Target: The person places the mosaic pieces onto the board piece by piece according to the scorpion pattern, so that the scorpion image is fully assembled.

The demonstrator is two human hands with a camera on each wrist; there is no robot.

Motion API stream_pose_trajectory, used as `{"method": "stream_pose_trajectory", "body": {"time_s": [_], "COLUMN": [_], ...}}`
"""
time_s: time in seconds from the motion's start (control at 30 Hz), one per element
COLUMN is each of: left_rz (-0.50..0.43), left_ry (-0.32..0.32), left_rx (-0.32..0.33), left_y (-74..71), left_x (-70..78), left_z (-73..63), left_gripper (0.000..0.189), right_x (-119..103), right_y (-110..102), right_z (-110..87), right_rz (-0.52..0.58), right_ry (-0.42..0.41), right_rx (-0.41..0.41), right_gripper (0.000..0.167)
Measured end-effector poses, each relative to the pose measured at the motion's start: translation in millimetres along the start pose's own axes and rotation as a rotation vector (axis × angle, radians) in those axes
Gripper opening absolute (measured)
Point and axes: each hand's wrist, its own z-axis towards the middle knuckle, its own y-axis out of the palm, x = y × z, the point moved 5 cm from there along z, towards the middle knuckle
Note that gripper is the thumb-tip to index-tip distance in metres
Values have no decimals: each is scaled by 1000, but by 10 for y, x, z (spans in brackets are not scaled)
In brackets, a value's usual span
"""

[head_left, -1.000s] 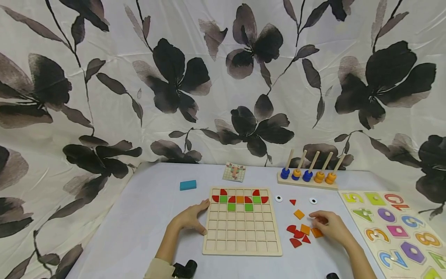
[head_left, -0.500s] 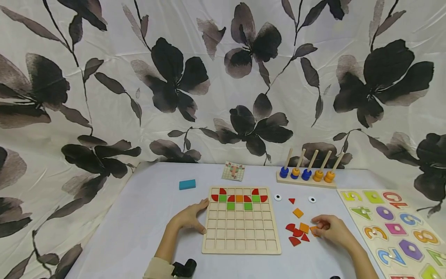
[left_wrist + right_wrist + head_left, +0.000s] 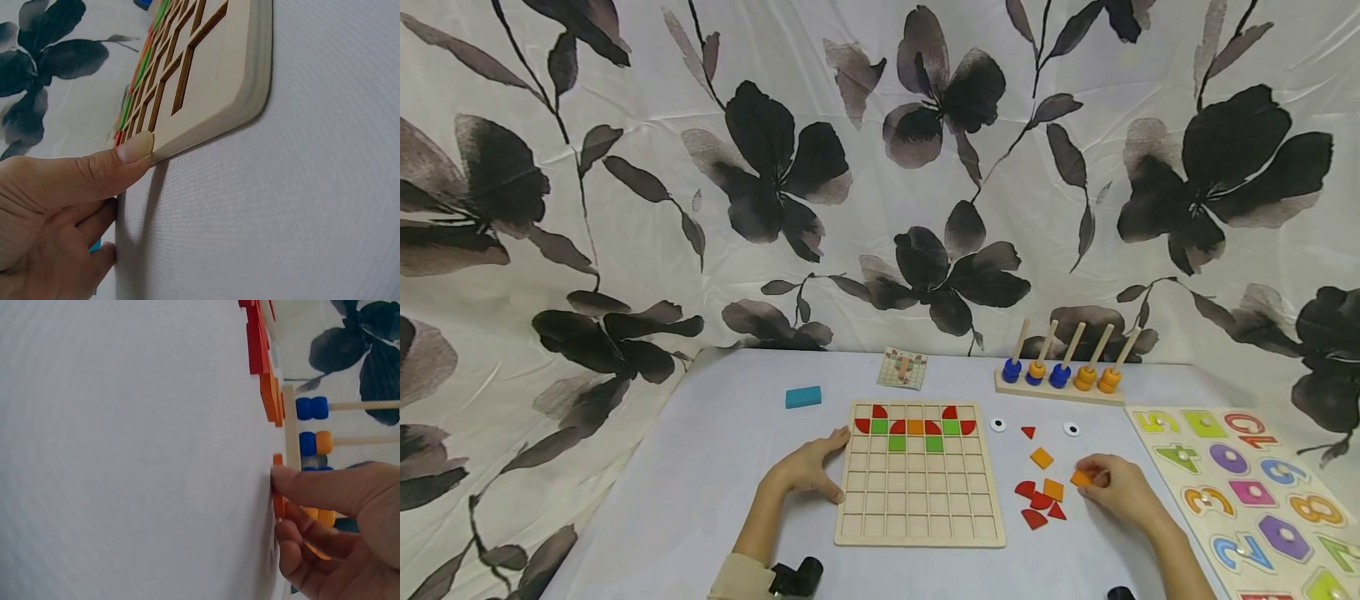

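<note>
A wooden grid board lies right beside the left hand, whose thumb and forefinger are spread apart along its left edge, the thumb tip pressing the rim. To the right of these fingers, the board's seven rows of cells hold small tiles in the three rows farthest from the person: two red quarter-circles in the first; four red quarter-circles, two green squares and a central orange square in the second; two green squares in the third.

The right hand pinches an orange square tile, thumb and fingers clamped on it, over the white-covered bench. Being square, the tile has no long axis; its uncovered part juts left from the fingertips, and the right wrist view shows it edge-on, roughly level. Whether it touches the bench I cannot tell.

Just left of those fingers is a group of loose pieces: three red quarter-circles, a red triangle and another orange square. Farther from the person than these fingers lie a third loose orange square, a second red triangle and two white discs; beyond them, a five-peg bead stand carries blue and orange beads. To the fingers' right, a puzzle board holds coloured numerals and shapes.
</note>
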Motion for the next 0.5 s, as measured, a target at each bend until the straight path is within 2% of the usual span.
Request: {"method": "stream_pose_trajectory", "body": {"time_s": [0.07,0.17,0.37,0.5], "left_rz": [1,6,6,-4], "left_ry": [0,-5,-7,-13], "left_rx": [-1,2,1,-3], "left_y": [0,-2,-11,-2], "left_x": [0,0,5,-5], "left_z": [1,3,6,4], "left_gripper": [98,98,98,98], "right_x": [-25,-87,-233,-303], "right_y": [-4,33,173,235], "right_z": [4,-11,-53,-73], "right_rz": [-23,-20,47,27], "right_ry": [-7,-29,-103,-146], "right_rx": [22,9,-102,-147], "right_gripper": [28,29,25,30]}}
